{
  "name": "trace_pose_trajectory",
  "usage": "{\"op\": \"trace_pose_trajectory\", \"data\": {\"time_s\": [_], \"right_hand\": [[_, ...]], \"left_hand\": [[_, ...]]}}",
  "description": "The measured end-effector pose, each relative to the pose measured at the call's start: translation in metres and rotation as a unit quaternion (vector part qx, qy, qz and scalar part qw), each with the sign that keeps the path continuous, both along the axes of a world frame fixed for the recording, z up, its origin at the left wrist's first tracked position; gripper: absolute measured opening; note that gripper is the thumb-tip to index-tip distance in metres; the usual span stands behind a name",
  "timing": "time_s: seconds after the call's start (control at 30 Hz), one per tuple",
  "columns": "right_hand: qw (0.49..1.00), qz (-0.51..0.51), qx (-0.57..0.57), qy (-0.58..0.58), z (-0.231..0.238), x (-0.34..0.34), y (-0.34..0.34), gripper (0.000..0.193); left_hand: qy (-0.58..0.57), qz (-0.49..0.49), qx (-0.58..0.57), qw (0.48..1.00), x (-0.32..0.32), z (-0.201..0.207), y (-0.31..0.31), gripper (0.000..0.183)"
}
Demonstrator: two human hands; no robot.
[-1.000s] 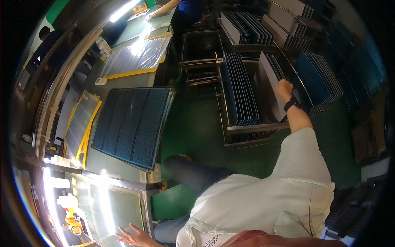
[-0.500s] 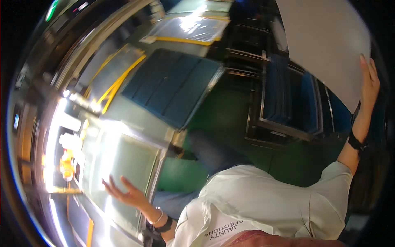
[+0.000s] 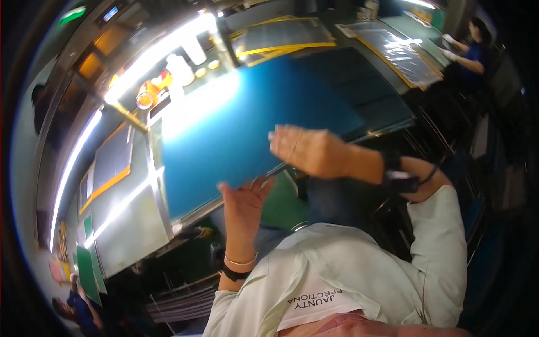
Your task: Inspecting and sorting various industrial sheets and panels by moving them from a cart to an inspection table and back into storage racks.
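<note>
One flat, rectangular blue panel (image 3: 224, 151) overlies the bench (image 3: 135, 227). Left hand (image 3: 242, 205) meets its edge, grip unclear; right hand (image 3: 314, 151) extends unclenched above.

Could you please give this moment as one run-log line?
left hand: at near edge of blue sheet | right hand: over sheet, contact unclear | lit lamp: beyond sheet

A blue sheet (image 3: 252, 112) spreads across a grey-green workbench (image 3: 135, 224) just beyond the right fingers (image 3: 283, 137), overlapping a dark panel (image 3: 373, 92) to their right. White containers (image 3: 179, 70) stand farther beyond; a yellow-edged sheet (image 3: 109, 160) lies well left of the left fingers (image 3: 258, 188).
</note>
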State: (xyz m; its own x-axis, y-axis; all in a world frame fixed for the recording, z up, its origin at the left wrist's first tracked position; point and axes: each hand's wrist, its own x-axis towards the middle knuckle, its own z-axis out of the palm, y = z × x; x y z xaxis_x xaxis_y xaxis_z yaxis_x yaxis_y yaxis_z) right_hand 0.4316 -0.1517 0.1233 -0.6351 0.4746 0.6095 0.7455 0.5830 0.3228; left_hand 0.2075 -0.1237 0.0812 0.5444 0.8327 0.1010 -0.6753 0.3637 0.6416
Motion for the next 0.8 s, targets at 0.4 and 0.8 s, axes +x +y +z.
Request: {"op": "trace_pose_trajectory", "data": {"time_s": [0.4,0.8], "right_hand": [[0.943,-0.05,-0.228,0.239,-0.083,-0.006,-0.025,0.027],[0.86,-0.309,-0.152,0.376,-0.058,0.122,-0.074,0.011]], "left_hand": [[0.079,0.079,-0.246,0.963,-0.044,-0.112,-0.002,0.022],[0.062,0.108,-0.229,0.966,-0.051,-0.108,0.023,0.022]]}}
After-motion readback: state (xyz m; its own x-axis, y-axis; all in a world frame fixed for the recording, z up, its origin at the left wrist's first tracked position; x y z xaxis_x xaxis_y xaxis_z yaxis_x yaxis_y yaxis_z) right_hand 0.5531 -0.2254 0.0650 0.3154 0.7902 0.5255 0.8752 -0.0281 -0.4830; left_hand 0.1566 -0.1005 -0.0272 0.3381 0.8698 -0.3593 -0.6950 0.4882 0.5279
